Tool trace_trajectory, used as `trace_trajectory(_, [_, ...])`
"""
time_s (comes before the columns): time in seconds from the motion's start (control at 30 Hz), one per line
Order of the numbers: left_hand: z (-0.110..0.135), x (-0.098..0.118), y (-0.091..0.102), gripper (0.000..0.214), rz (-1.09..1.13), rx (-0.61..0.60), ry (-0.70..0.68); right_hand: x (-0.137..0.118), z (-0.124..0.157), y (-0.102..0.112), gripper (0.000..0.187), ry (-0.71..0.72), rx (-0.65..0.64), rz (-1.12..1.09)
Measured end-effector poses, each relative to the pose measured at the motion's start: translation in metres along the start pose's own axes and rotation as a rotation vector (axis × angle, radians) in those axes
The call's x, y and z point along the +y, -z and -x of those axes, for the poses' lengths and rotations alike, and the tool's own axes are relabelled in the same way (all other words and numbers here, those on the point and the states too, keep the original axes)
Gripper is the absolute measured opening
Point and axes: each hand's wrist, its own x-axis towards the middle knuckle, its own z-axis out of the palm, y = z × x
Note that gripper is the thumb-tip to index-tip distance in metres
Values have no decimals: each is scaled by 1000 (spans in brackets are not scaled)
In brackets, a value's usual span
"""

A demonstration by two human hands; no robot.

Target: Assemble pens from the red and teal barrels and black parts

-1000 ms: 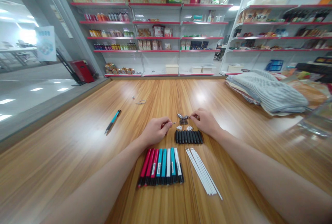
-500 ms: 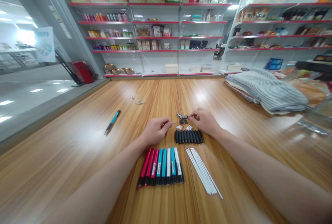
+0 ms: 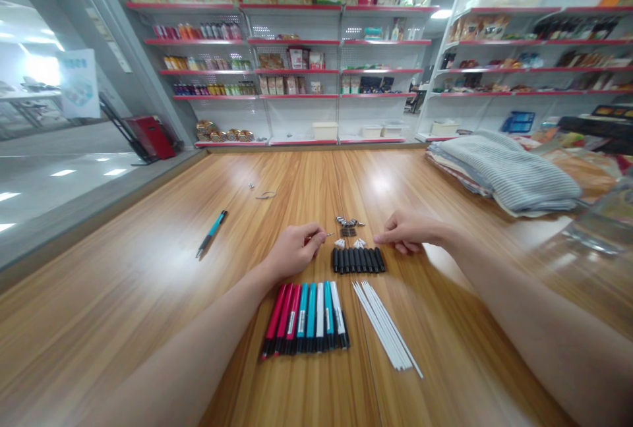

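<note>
My left hand [image 3: 297, 247] is closed in a pinch on a small metal pen tip [image 3: 330, 234], which sticks out past the fingers. To the right of the small parts, my right hand [image 3: 408, 232] hovers low with its index finger stretched out and nothing visible in it. That fingertip is near some small white plastic pieces [image 3: 359, 243]. Behind these lie several springs [image 3: 348, 232] and a cluster of metal pen tips [image 3: 346, 221]. A row of black pen grips [image 3: 358, 259] lies between the hands. Nearer me are red, blue and white pen barrels [image 3: 310, 315] and white refills [image 3: 386, 328].
A blue pen [image 3: 212, 233] lies on the left of the wooden table [image 3: 188, 321]. A small wire loop [image 3: 266, 195] is farther back. Folded striped cloth [image 3: 509, 170] and a clear container [image 3: 606, 223] stand at right. Stocked shelves [image 3: 291, 72] line the back.
My right hand has moved right and toward me, away from the metal tips, and its fingers have loosened. One tip now lies at the cluster's right end. The left hand stays in place.
</note>
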Motion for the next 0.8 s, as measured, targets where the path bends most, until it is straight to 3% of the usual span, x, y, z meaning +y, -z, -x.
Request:
trace_trajectory(0.1, [0,1,0,33,-2,0,-3,-5,4,-2,52,-14,-134,-1])
trace_trajectory(0.23, [0,1,0,33,-4,-1,0,-11,3,-5,46,-13,-204,-51])
trace_trajectory(0.43, [0,0,0,32,-6,-9,6,-14,2,-8,51,-96,-141,-10])
trace_trajectory(0.8, [0,-2,-1,31,-2,-1,1,-13,0,-9,52,-98,-129,-42])
